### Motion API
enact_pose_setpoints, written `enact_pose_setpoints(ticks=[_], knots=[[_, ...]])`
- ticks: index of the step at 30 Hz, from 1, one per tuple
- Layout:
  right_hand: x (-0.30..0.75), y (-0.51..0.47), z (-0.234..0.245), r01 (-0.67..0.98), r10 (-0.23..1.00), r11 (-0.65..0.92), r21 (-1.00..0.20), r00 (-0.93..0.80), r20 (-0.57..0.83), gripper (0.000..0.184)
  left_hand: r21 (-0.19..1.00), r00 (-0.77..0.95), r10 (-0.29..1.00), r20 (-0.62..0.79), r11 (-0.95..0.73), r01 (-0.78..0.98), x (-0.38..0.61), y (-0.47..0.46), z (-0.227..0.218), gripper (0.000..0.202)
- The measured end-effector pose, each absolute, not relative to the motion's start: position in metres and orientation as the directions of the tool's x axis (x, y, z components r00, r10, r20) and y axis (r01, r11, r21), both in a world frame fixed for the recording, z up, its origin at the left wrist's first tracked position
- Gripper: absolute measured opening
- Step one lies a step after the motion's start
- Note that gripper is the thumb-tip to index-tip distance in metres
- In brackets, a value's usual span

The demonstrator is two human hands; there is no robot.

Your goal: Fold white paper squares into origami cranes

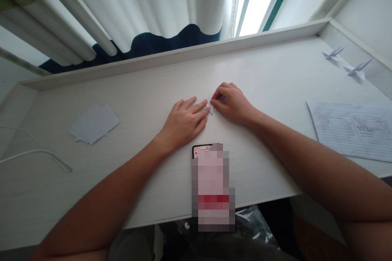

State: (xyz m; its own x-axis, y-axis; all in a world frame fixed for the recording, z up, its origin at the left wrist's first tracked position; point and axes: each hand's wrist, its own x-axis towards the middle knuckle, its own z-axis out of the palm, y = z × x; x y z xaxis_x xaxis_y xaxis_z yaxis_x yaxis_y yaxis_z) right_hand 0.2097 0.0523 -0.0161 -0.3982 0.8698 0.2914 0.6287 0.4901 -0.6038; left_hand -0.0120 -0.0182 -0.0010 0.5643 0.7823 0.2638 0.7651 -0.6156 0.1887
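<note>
A small piece of folded white paper (212, 109) lies on the white desk (153, 118), partly covered by my fingers. My left hand (186, 120) rests flat with its fingers spread, the fingertips touching the paper's left side. On the other side, my right hand (230, 101) pinches the paper's upper right part between thumb and forefinger. The paper's exact shape is hidden by both hands. Nearer to me, just below the hands, a phone (195, 149) lies face up with a lit screen, mostly blurred out.
Loose white paper sheets (96, 124) are stacked at the left, near a white cable (36, 151). Two folded paper figures (334, 53) stand at the far right. A written, lined sheet (352, 130) lies by my right forearm. A raised rim (171, 56) borders the desk's back.
</note>
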Motion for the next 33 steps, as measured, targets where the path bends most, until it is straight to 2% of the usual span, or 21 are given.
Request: enact_pose_setpoints(ticks=[21, 33], knots=[[0.2091, 0.0529, -0.0154, 0.627, 0.873, 0.483, -0.611, -0.394, 0.286, 0.010, 0.185, 0.581, 0.801, 0.144, -0.599, 0.779, -0.0121, -0.0170, 0.0075, 0.042], [0.2052, 0.0510, -0.0160, 0.661, 0.891, 0.452, -0.599, -0.357, 0.279, 0.010, 0.205, 0.541, 0.827, 0.155, -0.563, 0.801, -0.0056, -0.0200, 0.0046, 0.046]])
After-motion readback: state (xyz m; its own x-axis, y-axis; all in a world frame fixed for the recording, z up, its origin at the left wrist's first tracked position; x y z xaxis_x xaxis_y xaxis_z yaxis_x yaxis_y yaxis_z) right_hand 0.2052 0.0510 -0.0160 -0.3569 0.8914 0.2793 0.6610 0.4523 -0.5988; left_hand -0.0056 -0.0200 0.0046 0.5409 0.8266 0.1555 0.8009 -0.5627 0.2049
